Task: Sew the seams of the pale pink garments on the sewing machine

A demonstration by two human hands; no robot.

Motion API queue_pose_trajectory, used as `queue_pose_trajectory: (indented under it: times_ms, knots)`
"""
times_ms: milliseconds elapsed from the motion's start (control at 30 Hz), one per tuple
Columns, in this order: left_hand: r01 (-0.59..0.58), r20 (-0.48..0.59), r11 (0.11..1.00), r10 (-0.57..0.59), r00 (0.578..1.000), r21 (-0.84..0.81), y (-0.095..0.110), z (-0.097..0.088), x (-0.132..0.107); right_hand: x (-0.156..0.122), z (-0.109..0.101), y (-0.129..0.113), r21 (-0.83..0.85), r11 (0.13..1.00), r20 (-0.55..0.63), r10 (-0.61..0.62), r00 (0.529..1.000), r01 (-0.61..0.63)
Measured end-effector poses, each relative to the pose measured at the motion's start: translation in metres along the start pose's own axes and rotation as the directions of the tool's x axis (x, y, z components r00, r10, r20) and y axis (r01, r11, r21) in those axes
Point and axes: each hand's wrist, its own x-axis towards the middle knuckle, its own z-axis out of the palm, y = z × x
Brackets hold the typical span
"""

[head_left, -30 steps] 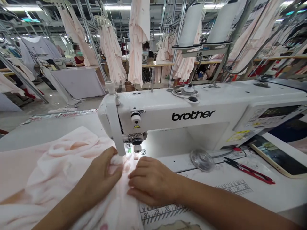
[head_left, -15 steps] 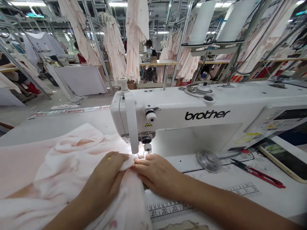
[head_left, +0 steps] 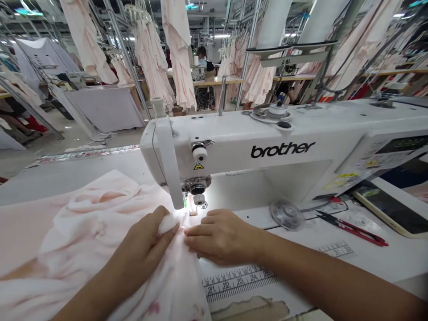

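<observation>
Soft pale pink fabric [head_left: 100, 209] lies in loose folds over the left of the sewing table and hangs toward me. My left hand [head_left: 147, 240] is closed on a bunched white-looking fold of it, thumb and fingers pinching just left of the needle area. Close beside it, my right hand [head_left: 224, 236] has its fingers pressed together on the fabric's right edge. Both hands are just in front of the lit presser foot [head_left: 193, 209] of a white sewing machine [head_left: 227, 147]. The glare there hides the needle and the fabric's exact edge.
Right of my hands lie a clear bobbin-like disc [head_left: 287, 215], red-handled thread snips [head_left: 354, 229] and a phone [head_left: 394, 209]. A printed ruler scale [head_left: 237, 281] runs along the table front. Thread cones [head_left: 274, 26] stand behind the machine; pink garments [head_left: 179, 58] hang beyond.
The view has shifted, so the machine sits further left and higher. My hands have drawn slightly toward me from the presser foot, and my left thumb now shows over the fold.
</observation>
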Motion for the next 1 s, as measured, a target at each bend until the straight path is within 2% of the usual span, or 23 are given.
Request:
queue_pose_trajectory:
  times_ms: [67,200,267,367,467,533,633,700,767,900,1000]
  knots:
    - [0.009,-0.015,0.999,-0.01,1.0,-0.035,-0.002,0.0,0.001,0.001,0.002,-0.004,0.026,0.999,0.013,0.042,0.999,-0.042]
    - [-0.01,-0.059,0.997,0.005,0.998,-0.08,-0.003,-0.001,0.001,0.005,0.002,-0.009,0.132,0.974,0.146,0.163,0.976,-0.182]
    - [-0.011,-0.05,0.996,0.006,0.999,-0.094,-0.002,-0.001,0.001,0.007,-0.001,-0.01,0.193,0.953,0.204,0.196,0.959,-0.235]
    - [-0.046,-0.015,0.996,0.045,0.999,-0.075,0.001,-0.002,0.0,0.007,-0.006,-0.008,0.289,0.918,0.228,0.21,0.951,-0.272]
    - [-0.16,-0.031,0.987,0.16,0.987,-0.003,0.0,-0.002,-0.001,0.005,-0.008,-0.005,0.326,0.907,0.238,0.196,0.951,-0.268]
    - [-0.276,-0.041,0.96,0.278,0.96,0.056,-0.004,-0.002,-0.001,0.004,-0.007,-0.003,0.285,0.926,0.245,0.178,0.953,-0.246]
    - [-0.416,0.026,0.897,0.417,0.908,0.15,-0.009,0.001,0.0,0.002,-0.006,-0.002,0.162,0.977,0.248,0.098,0.964,-0.141]
    - [-0.446,0.087,0.877,0.437,0.895,0.181,-0.013,0.004,0.0,0.002,-0.007,-0.002,0.094,0.994,0.25,0.034,0.968,-0.059]
    - [-0.413,0.09,0.89,0.403,0.911,0.195,-0.015,0.007,-0.001,0.003,-0.008,-0.003,0.05,0.999,0.262,0.004,0.965,-0.018]
    - [-0.226,-0.045,0.954,0.239,0.97,0.2,-0.017,0.013,-0.004,0.004,-0.011,-0.005,0.001,1.0,0.295,-0.008,0.956,0.009]
    - [-0.184,-0.035,0.971,0.192,0.981,0.154,-0.018,0.014,-0.004,0.003,-0.01,-0.005,-0.022,0.999,0.309,-0.019,0.951,0.027]
